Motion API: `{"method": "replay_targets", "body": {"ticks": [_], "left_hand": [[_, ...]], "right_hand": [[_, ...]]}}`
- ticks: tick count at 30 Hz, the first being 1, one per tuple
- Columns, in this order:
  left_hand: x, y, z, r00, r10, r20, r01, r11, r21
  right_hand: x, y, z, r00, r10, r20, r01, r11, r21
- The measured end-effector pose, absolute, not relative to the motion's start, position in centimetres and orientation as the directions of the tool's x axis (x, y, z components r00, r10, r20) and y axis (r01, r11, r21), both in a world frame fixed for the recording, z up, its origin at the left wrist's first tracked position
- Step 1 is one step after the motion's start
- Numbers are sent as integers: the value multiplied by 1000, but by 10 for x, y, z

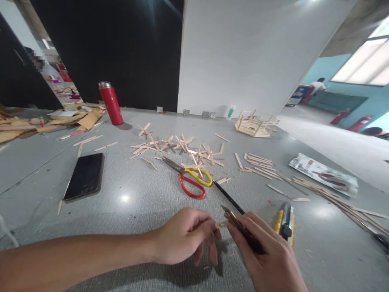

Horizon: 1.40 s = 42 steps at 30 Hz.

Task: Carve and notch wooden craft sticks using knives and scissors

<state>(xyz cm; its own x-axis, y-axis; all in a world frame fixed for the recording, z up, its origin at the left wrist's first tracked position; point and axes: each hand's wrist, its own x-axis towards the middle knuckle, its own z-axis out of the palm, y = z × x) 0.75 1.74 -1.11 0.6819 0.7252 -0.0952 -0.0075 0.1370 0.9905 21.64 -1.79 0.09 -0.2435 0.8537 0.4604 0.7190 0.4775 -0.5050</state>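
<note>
My left hand pinches a small pale piece of wood between thumb and fingers, low over the grey table. Close on its right, my right hand is wrapped round a dark craft knife, its pointed blade tip up and to the left. The right fingertips are at the wood piece's right end; whether they grip it, I cannot tell. Just beyond the hands lie scissors with one red and one yellow handle, and a black pen-like stick. A yellow box cutter rests beside my right hand.
Wooden stick offcuts are scattered mid-table, with longer sticks at right by a plastic packet. A phone, red flask and cardboard scraps are at left. A wooden frame model stands at the back right.
</note>
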Motion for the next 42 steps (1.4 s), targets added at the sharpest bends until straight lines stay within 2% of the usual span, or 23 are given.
{"method": "replay_targets", "body": {"ticks": [3,7,10,15,21,31,34,38,42], "left_hand": [[8,19,-9,720,688,-91,-2,133,991],[6,21,-12,653,755,-57,-62,129,990],[5,20,-13,633,773,-34,-107,131,986],[4,20,-10,651,758,-37,-107,139,985],[3,22,-10,657,751,-65,-87,161,983],[3,21,-9,642,762,-80,-65,159,985],[3,22,-9,640,764,-82,-62,158,986],[3,22,-7,643,761,-92,-48,159,986],[2,21,-7,652,751,-100,-31,158,987]], "right_hand": [[219,-18,2,-249,830,500,751,491,-441],[228,-26,2,-376,712,593,788,583,-201],[233,-29,0,-484,686,543,783,617,-81],[232,-23,-2,-526,693,494,733,663,-149],[234,-22,-4,-574,696,431,712,684,-156],[238,-27,-2,-596,677,432,743,669,-24],[236,-26,-2,-580,691,431,739,669,-77],[232,-21,-1,-470,770,432,695,624,-356],[229,-20,0,-310,930,200,687,364,-629]]}}
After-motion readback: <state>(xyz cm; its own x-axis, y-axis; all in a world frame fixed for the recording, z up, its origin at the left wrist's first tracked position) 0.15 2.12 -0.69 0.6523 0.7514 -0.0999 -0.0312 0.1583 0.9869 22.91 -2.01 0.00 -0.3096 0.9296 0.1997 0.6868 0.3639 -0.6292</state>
